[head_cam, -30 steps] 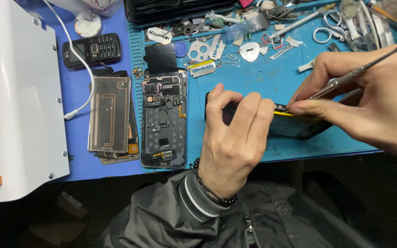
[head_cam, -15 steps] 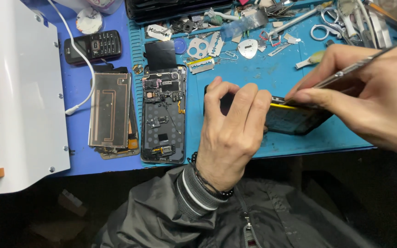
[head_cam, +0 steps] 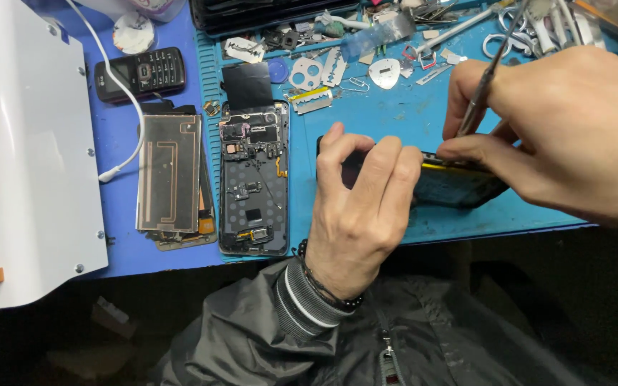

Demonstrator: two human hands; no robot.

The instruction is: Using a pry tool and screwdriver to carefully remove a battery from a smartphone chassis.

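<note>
I see one big white machine housing [head_cam: 26, 164] cut off by the frame's left edge, so its full shape escapes me. To its right lies the blue work mat [head_cam: 395, 114]; its far edge is a clutter of metal bits I cannot count.

My left hand [head_cam: 355, 214] sits mid-mat, fingers curled down over the near end of a dark slab-shaped phone part with a yellow strip [head_cam: 459, 187], pinning it to the mat; the hand hides that end. My right hand [head_cam: 559, 136] covers the part's right end, fingers pinched narrowly around one thin grey metal tool [head_cam: 482, 89]. Its tip is hidden at the part's top edge.

Left of the held part I count one opened black phone body with bare circuitry [head_cam: 253, 187], one copper-coloured rectangular back plate [head_cam: 169, 175], and one small black keypad phone [head_cam: 141, 73].
</note>
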